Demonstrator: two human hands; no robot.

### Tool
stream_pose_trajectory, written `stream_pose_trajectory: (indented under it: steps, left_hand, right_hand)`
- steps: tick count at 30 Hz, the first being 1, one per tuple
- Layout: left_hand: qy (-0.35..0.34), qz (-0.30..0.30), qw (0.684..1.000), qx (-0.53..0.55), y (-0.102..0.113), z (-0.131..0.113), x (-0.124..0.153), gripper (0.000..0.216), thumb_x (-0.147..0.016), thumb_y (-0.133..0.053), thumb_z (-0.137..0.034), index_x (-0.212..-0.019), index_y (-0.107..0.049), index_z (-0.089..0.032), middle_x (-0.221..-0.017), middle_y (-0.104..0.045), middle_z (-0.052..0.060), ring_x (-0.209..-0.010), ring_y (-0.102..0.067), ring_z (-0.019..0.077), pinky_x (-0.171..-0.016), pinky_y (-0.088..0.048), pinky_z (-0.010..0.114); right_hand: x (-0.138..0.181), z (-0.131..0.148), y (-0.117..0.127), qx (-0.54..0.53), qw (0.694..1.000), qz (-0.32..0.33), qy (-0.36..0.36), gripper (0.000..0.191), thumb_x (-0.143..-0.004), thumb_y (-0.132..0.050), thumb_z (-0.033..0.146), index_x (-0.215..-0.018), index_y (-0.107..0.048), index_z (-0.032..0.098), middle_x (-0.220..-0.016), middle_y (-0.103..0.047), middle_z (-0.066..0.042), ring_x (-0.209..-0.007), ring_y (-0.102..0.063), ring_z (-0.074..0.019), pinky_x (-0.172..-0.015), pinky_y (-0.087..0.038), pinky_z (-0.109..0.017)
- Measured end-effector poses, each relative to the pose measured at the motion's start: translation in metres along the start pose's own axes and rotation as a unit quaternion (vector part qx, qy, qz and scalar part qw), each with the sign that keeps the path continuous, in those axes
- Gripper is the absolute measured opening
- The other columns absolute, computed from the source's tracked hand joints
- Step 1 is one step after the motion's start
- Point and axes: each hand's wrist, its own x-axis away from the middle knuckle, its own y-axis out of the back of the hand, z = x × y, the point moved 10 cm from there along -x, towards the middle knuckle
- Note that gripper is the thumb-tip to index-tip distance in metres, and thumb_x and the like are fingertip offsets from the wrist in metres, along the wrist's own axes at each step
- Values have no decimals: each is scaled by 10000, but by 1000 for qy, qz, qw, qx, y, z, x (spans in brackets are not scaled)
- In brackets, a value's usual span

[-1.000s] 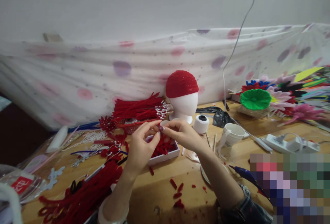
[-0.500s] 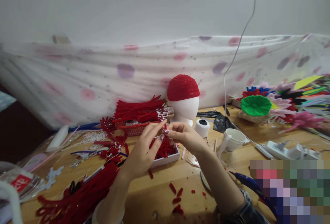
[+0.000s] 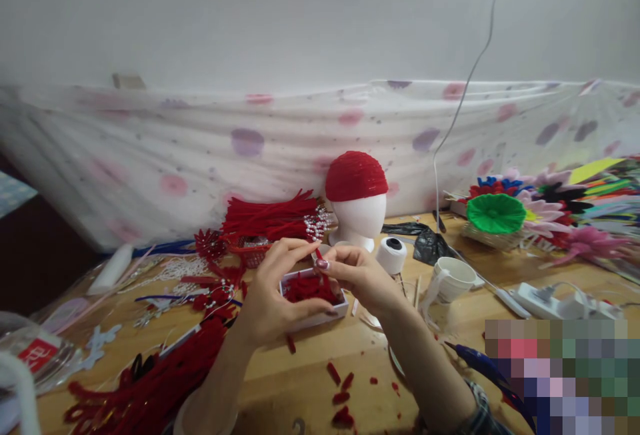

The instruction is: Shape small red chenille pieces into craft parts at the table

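Note:
A short red piece of chenille stem (image 3: 319, 254) is pinched between the thumb and fingers of my right hand (image 3: 363, 276). My left hand (image 3: 274, 291) is open beside it, thumb spread well away from the fingers. The left fingertips come close to the top of the piece; whether they touch it I cannot tell. Below both hands sits a small white box (image 3: 320, 322) holding several red cut pieces (image 3: 306, 286). Behind them stands a white foam head (image 3: 361, 216) wearing a red wrapped cap (image 3: 357, 176).
A red basket (image 3: 254, 256) holds red chenille stems (image 3: 273, 216). To the right are a thread cone (image 3: 391, 256), a white mug (image 3: 456, 279), a power strip (image 3: 535, 300) and blue-handled pliers (image 3: 487, 361). Red scraps (image 3: 341, 397) lie in front; a red stem bundle (image 3: 165, 381) lies left.
My left thumb has moved down and away from the right hand's fingertips, widening the left hand. The right hand still pinches the red piece, which now leans more. The view has shifted slightly.

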Motion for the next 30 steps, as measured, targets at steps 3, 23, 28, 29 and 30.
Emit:
stream_pose_trajectory:
  steps: [3,23,28,29,30]
  left_hand:
    - [-9,-19,1000,18,2,-1,2,643,-616,-851,-286,-1218,-627,-270,-1114,-617,66,-1049,-578,231,-936,-472,351]
    - [150,-147,906,367,3,36,6,178,-644,-827,-354,-634,-749,-195,-716,-648,24,-695,-603,129,-636,-487,230]
    - [148,-137,920,336,3,34,6,176,-670,-808,-357,-641,-744,-196,-753,-632,29,-718,-592,134,-633,-496,238]
    - [141,-134,923,331,3,33,6,170,-682,-800,-356,-649,-746,-198,-756,-630,30,-724,-591,134,-642,-500,240]
    - [132,-131,926,329,4,32,6,160,-692,-794,-352,-658,-748,-203,-758,-628,29,-730,-590,133,-651,-502,240]
  right_hand:
    - [0,-1,-5,-26,1000,5,5,303,-699,-783,393,-642,-609,152,-452,-551,43,-381,-455,-64,-397,-327,-186]
    - [58,78,-46,502,776,-68,376,175,-918,-585,290,-995,-697,179,-849,-724,-76,-740,-656,-163,-647,-510,-269]
    - [63,73,-48,549,736,-81,388,237,-951,-526,279,-1092,-699,201,-956,-742,-102,-769,-689,-182,-667,-540,-292]
    - [64,73,-47,546,736,-83,391,234,-950,-527,275,-1081,-707,204,-947,-745,-100,-759,-691,-183,-659,-543,-293]
    - [64,74,-46,540,739,-85,393,227,-947,-530,269,-1065,-714,206,-934,-748,-97,-752,-693,-182,-649,-543,-292]
